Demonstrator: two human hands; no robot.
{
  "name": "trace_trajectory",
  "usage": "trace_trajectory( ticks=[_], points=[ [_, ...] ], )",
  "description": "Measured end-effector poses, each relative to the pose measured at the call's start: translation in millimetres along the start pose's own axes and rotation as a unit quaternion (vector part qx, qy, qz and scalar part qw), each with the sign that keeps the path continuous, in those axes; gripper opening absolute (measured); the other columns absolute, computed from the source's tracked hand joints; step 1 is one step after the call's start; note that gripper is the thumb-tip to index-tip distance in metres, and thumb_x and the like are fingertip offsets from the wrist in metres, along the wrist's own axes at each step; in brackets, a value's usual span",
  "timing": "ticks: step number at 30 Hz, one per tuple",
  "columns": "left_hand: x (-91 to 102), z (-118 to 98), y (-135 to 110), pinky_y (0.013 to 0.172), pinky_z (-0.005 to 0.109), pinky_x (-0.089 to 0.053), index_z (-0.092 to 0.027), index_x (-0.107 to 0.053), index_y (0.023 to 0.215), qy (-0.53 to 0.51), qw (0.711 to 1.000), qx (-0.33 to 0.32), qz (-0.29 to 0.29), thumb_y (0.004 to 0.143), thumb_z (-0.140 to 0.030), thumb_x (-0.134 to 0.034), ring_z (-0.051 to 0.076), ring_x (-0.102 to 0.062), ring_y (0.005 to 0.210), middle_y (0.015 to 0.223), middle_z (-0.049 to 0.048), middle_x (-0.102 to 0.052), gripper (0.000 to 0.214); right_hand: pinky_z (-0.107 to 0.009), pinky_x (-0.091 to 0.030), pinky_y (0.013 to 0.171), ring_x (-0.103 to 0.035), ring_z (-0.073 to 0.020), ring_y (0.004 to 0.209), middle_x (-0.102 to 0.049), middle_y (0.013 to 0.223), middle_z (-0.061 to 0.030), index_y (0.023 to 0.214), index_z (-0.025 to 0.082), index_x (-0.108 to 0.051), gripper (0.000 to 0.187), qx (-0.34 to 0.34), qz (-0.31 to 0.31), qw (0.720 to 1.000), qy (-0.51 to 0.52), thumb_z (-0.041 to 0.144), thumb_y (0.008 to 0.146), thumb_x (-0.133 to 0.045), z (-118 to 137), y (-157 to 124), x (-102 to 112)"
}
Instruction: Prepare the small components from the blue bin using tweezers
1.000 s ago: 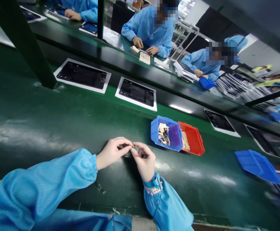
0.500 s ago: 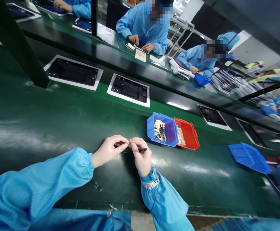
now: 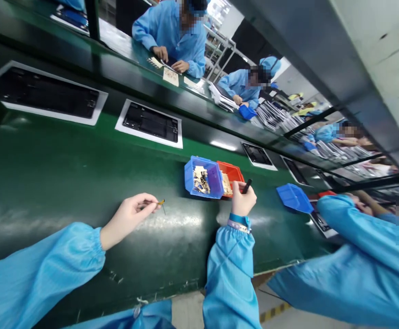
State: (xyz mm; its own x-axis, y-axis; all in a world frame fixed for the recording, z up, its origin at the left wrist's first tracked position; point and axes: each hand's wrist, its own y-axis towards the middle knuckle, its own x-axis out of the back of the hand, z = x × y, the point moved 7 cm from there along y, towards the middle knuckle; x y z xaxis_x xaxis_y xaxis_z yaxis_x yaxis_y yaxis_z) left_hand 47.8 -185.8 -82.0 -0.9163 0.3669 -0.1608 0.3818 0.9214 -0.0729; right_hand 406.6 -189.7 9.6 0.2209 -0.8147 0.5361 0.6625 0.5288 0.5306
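Note:
My left hand (image 3: 136,212) is closed in a pinch over the green bench. Out of its fingertips sticks a small yellow-and-black part (image 3: 161,202) with a thin dark strand hanging down. Farther right, my right hand (image 3: 244,201) grips a black pen-like tool (image 3: 247,185), whose end points up past the knuckles. Its fingertips are at the near side of a red bin (image 3: 233,170) that holds cream-coloured pieces (image 3: 226,183); whether they touch any piece is hidden. Beside it stands a blue bin (image 3: 215,180) with a heap of cream and black small parts (image 3: 201,179).
Black device housings on white sheets, such as this housing (image 3: 150,122), lie along the bench's far side. Another blue bin (image 3: 294,198) sits to the right, near a co-worker's sleeve (image 3: 343,219). Two co-workers sit beyond the raised ledge (image 3: 165,103).
My hands were together at their fingertips; now they are apart. The right hand has moved right to the red bin, and the part in my left fingers shows. The view has turned right.

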Motion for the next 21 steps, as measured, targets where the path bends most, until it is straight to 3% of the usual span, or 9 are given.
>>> trace_trajectory(
  ticks=[3,5,8,11,13,15,17,19,21],
  points=[
    [-1.0,0.9,-0.7,0.072,0.027,-0.052,-0.016,-0.060,0.092,-0.005,1.000,0.016,0.013,0.081,-0.034,-0.060,0.016,-0.065,0.076,0.082,0.0043,-0.069,0.021,-0.039,-0.046,0.070,-0.063,-0.0266,0.067,-0.067,0.064,-0.0082,0.066,0.016,-0.065,0.020,-0.010,0.019,0.999,-0.035,0.036,0.063,-0.062,-14.7,6.5,-1.7],
    [-2.7,0.5,-0.7,0.074,0.027,-0.052,-0.016,-0.057,0.099,-0.012,1.000,0.017,0.022,0.082,-0.032,-0.059,0.016,-0.065,0.078,0.083,0.0038,-0.068,0.024,-0.040,-0.046,0.073,-0.064,-0.0276,0.072,-0.068,0.067,-0.0091,0.070,0.016,-0.067,0.019,0.000,0.024,0.999,-0.036,0.032,0.065,-0.059,-9.0,4.9,-0.7],
    [-4.3,-0.8,-0.9,0.073,0.027,-0.051,-0.018,-0.050,0.104,-0.015,1.000,0.002,0.017,0.085,-0.029,-0.055,0.014,-0.064,0.077,0.080,0.0014,-0.065,0.023,-0.041,-0.045,0.081,-0.063,-0.0274,0.089,-0.069,0.089,-0.0134,0.085,0.015,-0.067,0.026,0.043,0.009,0.999,-0.007,0.030,0.075,-0.049,21.4,-13.0,2.1],
    [-3.4,-3.4,-2.7,0.069,0.026,-0.049,-0.020,-0.043,0.095,0.007,0.999,-0.031,-0.008,0.087,-0.027,-0.050,0.013,-0.061,0.075,0.078,-0.0011,-0.059,0.013,-0.037,-0.047,0.080,-0.062,-0.0228,0.092,-0.066,0.100,-0.0126,0.096,0.016,-0.063,0.030,0.095,0.036,0.993,0.053,0.032,0.085,-0.040,65.4,-58.9,-5.9],
    [-3.6,-6.8,-4.6,0.068,0.025,-0.047,-0.020,-0.041,0.091,0.037,0.997,-0.059,-0.014,0.089,-0.026,-0.049,0.012,-0.059,0.076,0.078,-0.0016,-0.056,0.010,-0.032,-0.049,0.072,-0.063,-0.0197,0.082,-0.067,0.088,-0.0070,0.087,0.020,-0.065,0.023,0.132,0.130,0.977,0.104,0.033,0.083,-0.047,95.9,-99.5,-20.6],
    [-4.5,-11.1,-6.5,0.068,0.025,-0.046,-0.020,-0.041,0.090,0.072,0.994,-0.085,-0.010,0.089,-0.026,-0.049,0.012,-0.058,0.076,0.079,-0.0012,-0.055,0.009,-0.030,-0.049,0.067,-0.062,-0.0177,0.079,-0.066,0.094,-0.0068,0.092,0.020,-0.065,0.018,0.174,0.320,0.912,0.188,0.026,0.083,-0.050,125.7,-144.5,-41.7],
    [-4.4,-15.3,-8.1,0.066,0.024,-0.045,-0.020,-0.043,0.089,0.103,0.989,-0.105,-0.007,0.089,-0.026,-0.048,0.011,-0.056,0.074,0.080,-0.0008,-0.055,0.008,-0.028,-0.048,0.063,-0.060,-0.0160,0.075,-0.064,0.093,-0.0061,0.092,0.020,-0.065,0.017,0.177,0.437,0.849,0.239,0.021,0.083,-0.051,142.4,-175.2,-50.6],
    [-4.3,-18.6,-9.1,0.065,0.023,-0.045,-0.019,-0.044,0.088,0.129,0.985,-0.115,-0.006,0.089,-0.025,-0.048,0.011,-0.056,0.073,0.079,-0.0005,-0.055,0.007,-0.028,-0.047,0.064,-0.059,-0.0158,0.075,-0.063,0.088,-0.0049,0.087,0.020,-0.065,0.014,0.153,0.480,0.824,0.259,0.018,0.081,-0.053,146.5,-185.5,-53.9],
    [-4.1,-21.5,-9.5,0.063,0.023,-0.044,-0.019,-0.046,0.088,0.153,0.981,-0.121,-0.007,0.089,-0.025,-0.048,0.011,-0.055,0.072,0.078,-0.0004,-0.055,0.006,-0.029,-0.046,0.065,-0.058,-0.0163,0.076,-0.062,0.083,-0.0038,0.082,0.019,-0.064,0.009,0.127,0.489,0.821,0.266,0.016,0.079,-0.056,144.1,-185.0,-55.8]
  ],
)
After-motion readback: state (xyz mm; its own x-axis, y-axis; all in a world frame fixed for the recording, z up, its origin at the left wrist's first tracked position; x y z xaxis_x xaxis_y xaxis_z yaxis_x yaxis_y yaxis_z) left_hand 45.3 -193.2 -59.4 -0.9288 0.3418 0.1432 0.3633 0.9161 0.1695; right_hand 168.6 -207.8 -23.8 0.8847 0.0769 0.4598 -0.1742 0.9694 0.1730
